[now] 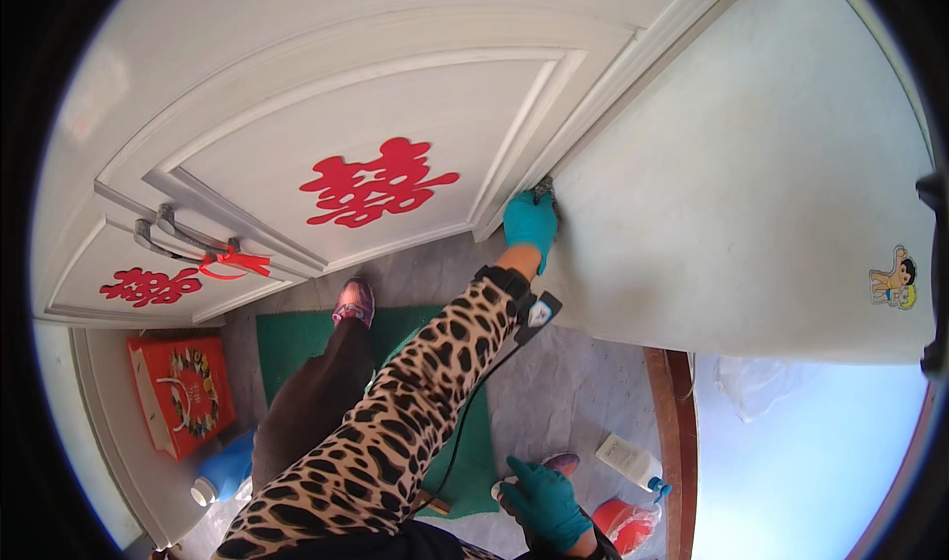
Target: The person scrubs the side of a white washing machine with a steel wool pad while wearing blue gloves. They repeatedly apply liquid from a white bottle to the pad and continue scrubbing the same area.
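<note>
My left hand (pixel 531 223), in a teal glove, holds a dark grey scrubbing pad (pixel 545 188) against the narrow joint where the white cabinet frame (pixel 482 226) meets a large smooth white panel (pixel 712 182). Its fingertips are partly hidden in the joint. Low in the view, my right hand (pixel 550 504), also gloved, has its fingers curled around a small white object (pixel 504 487); most of that object is hidden. A red paper cut-out (pixel 378 182) is stuck on the nearer cabinet door. Red ribbon (pixel 233 262) is tied to the metal handles (pixel 159 237).
A green mat (pixel 296 345) lies on the grey floor under my feet. Left stand a red paper bag (pixel 185 393) and a blue bottle (pixel 224 467). Near my right hand are a white bottle (pixel 630 460), a red container (pixel 626 527) and a brown wooden edge (pixel 675 426). A black cable (pixel 465 419) trails below my left wrist.
</note>
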### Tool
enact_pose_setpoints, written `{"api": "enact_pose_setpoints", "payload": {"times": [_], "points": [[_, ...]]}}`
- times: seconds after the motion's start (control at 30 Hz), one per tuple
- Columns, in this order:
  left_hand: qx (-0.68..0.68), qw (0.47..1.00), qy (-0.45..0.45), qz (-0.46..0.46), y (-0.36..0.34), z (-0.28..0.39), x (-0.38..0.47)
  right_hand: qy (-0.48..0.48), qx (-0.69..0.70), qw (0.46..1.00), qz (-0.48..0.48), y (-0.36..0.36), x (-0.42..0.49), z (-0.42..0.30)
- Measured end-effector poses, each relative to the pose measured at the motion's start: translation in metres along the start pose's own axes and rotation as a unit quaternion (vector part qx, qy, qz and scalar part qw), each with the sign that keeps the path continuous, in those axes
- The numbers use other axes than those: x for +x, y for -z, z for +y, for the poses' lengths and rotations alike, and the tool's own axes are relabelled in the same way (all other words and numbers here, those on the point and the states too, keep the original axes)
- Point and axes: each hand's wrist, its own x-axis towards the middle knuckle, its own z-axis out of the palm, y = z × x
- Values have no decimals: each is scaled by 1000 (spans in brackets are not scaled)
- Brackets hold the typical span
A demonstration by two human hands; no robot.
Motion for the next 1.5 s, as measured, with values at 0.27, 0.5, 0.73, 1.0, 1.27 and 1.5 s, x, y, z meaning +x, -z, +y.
{"api": "enact_pose_setpoints", "payload": {"times": [0.27,0.5,0.73,1.0,1.27,1.5], "points": [[-16,961,-273,51,-13,40,-17,24,8,1000,-7,-9,0,14],[95,995,0,-21,6,-55,-29,-18,46,998,-41,2,3,0],[-54,955,-276,-94,-14,14,-146,-5,38,999,-17,5,7,-6],[-101,984,132,-71,6,-43,-43,66,5,998,6,-7,1,9],[-193,960,-201,5,-29,-3,-98,-18,68,997,-21,0,-1,9],[-149,979,134,49,-8,-70,3,-44,97,994,-32,6,0,5]]}}
